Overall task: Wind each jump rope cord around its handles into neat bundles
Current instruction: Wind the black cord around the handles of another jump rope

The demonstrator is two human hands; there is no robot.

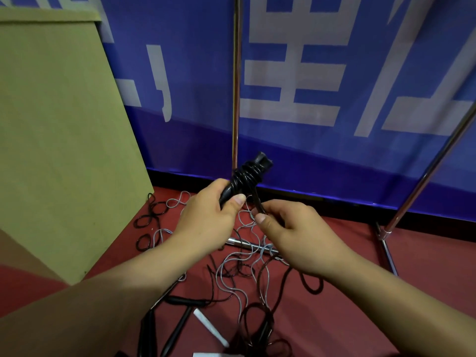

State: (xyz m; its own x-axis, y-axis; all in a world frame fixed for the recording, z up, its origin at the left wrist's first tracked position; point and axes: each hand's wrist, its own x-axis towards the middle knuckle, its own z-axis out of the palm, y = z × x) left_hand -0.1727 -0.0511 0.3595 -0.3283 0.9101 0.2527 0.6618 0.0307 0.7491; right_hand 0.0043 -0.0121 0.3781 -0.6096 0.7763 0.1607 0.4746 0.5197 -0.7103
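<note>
A: Any readable text?
B: Blue banner (pixel 334 73), big white characters, cropped, can't read.
A: Count?
B: One wound black bundle (pixel 246 176); loose black and grey cords (pixel 242 269) tangled on red floor (pixel 360 266), uncountable.
A: Hands?
B: Left hand (pixel 206 217) fist-wrapped around bundle's handles, held above floor. Right hand (pixel 291 235) pinches the cord's free end just beside it.

Black jump rope handles (pixel 246 177) held together, tilted up and away, above the red floor (pixel 360 292); glossy black cord (pixel 244 176) coiled tight around their middle, tail end trailing down. More ropes loose on that floor below: grey cords (pixel 231 274) tangled with black cords (pixel 152 215), black handles (pixel 177 328) and one white handle (pixel 210 327).
</note>
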